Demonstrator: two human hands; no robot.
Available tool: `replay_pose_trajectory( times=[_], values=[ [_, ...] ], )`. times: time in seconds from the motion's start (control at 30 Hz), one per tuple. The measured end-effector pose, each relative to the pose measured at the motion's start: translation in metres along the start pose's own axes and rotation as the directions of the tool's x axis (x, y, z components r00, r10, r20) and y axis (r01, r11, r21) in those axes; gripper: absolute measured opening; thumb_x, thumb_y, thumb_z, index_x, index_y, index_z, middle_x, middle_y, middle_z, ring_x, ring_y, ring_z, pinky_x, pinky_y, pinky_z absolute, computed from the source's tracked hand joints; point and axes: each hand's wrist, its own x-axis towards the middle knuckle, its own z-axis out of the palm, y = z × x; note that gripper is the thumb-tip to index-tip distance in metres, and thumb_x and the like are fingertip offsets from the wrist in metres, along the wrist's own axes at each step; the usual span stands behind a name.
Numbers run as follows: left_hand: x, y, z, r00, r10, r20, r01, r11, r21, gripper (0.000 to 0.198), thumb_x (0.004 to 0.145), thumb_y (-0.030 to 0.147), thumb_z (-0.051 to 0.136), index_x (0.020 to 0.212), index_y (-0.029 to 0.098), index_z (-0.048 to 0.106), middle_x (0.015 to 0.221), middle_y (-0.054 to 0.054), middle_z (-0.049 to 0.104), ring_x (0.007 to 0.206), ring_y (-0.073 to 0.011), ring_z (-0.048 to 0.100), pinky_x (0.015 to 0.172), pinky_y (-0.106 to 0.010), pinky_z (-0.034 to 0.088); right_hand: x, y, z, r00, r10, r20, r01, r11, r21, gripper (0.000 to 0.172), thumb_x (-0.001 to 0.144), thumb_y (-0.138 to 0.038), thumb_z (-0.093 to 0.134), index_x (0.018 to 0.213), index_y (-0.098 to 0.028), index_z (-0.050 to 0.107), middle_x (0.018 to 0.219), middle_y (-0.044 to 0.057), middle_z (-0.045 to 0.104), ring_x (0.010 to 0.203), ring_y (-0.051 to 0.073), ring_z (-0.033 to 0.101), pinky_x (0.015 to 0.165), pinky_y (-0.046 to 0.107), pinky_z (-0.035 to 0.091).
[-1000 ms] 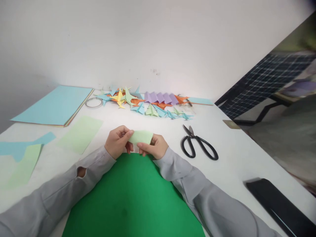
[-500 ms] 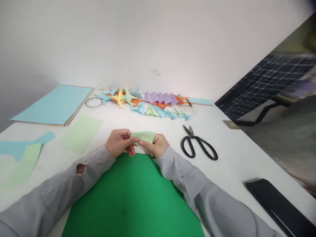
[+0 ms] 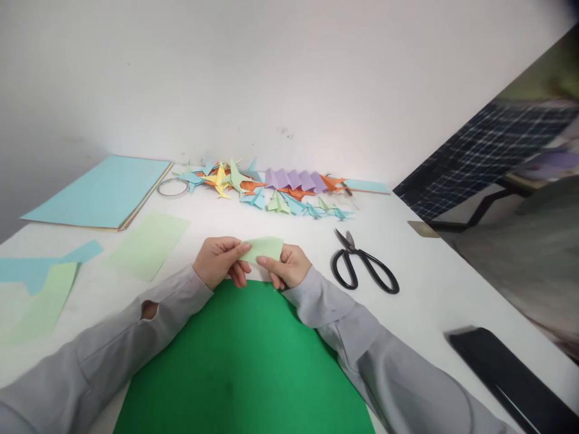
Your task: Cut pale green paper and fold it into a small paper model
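Observation:
Between my two hands is a small light green piece of paper, raised just past the far edge of a green sheet. My left hand pinches its left end, thumb on top and fingers curled beneath. At the right end, my right hand grips it with the thumb laid across the front. The paper's back side and parts of the fingers behind it are hidden. A black-handled pair of scissors lies to the right of my right hand, blades pointing away.
Folded paper cranes and a pleated purple paper line the wall. At left are a stack of coloured paper, a wire ring, a light green sheet and blue scraps. A black phone-like object lies right.
My thumbs have moved apart on the light green paper, and more of its face shows between them. Both hands stay in nearly the same place.

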Motion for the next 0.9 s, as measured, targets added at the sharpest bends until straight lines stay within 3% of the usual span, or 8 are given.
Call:
replay_pose_trajectory(
  times=[0.23,0.43,0.57,0.73,0.9],
  values=[
    [0.0,-0.002,-0.002,0.995,0.098,0.008,-0.099,0.993,0.067,0.04,0.07,0.045,0.061,0.047,0.014,0.048,0.033,0.004,0.05,0.019,-0.0071,0.04,0.02,-0.015,0.022,0.001,0.007,0.001,0.996,-0.034,-0.08,0.041,0.994,0.099,0.045,0.059,-0.053,0.068,0.038,-0.02,0.044,0.022,-0.007,0.035,0.021,0.004,0.023,0.028,0.022,0.014],
    [0.001,-0.001,-0.004,0.971,0.02,0.24,-0.043,0.995,0.094,0.036,0.064,0.043,0.068,0.051,0.012,0.056,0.035,0.001,0.053,0.028,-0.0099,0.049,0.028,-0.018,0.038,-0.002,-0.001,-0.001,1.0,-0.001,-0.029,0.003,0.999,0.047,0.047,0.063,-0.046,0.067,0.033,-0.018,0.044,0.023,-0.003,0.039,0.021,0.004,0.027,0.027,0.021,0.019],
    [0.0,0.0,-0.003,0.958,0.044,0.284,-0.066,0.995,0.069,0.033,0.061,0.042,0.071,0.054,0.012,0.057,0.04,0.001,0.056,0.032,-0.0105,0.052,0.031,-0.019,0.042,-0.002,-0.003,0.002,1.0,0.01,-0.022,-0.008,0.994,0.108,0.039,0.057,-0.049,0.07,0.047,-0.016,0.053,0.035,-0.001,0.054,0.026,0.007,0.041,0.029,0.02,0.027],
    [-0.001,0.0,-0.004,0.971,0.059,0.232,-0.089,0.988,0.122,0.035,0.063,0.043,0.068,0.05,0.013,0.054,0.039,0.003,0.053,0.024,-0.0056,0.04,0.025,-0.017,0.026,-0.002,-0.006,0.003,0.999,-0.024,0.031,0.021,0.995,0.095,0.043,0.061,-0.056,0.065,0.052,-0.015,0.057,0.035,-0.003,0.051,0.028,0.006,0.039,0.032,0.02,0.031],
    [-0.001,-0.001,0.001,0.982,0.189,-0.019,-0.183,0.967,0.176,0.041,0.06,0.038,0.07,0.037,0.014,0.046,0.028,0.006,0.039,0.027,-0.0021,0.029,0.03,-0.017,0.019,-0.001,0.002,-0.002,1.0,-0.024,0.0,0.024,0.998,0.054,0.045,0.068,-0.055,0.06,0.05,-0.014,0.06,0.032,-0.003,0.047,0.028,0.006,0.037,0.033,0.02,0.029]
  ],
)
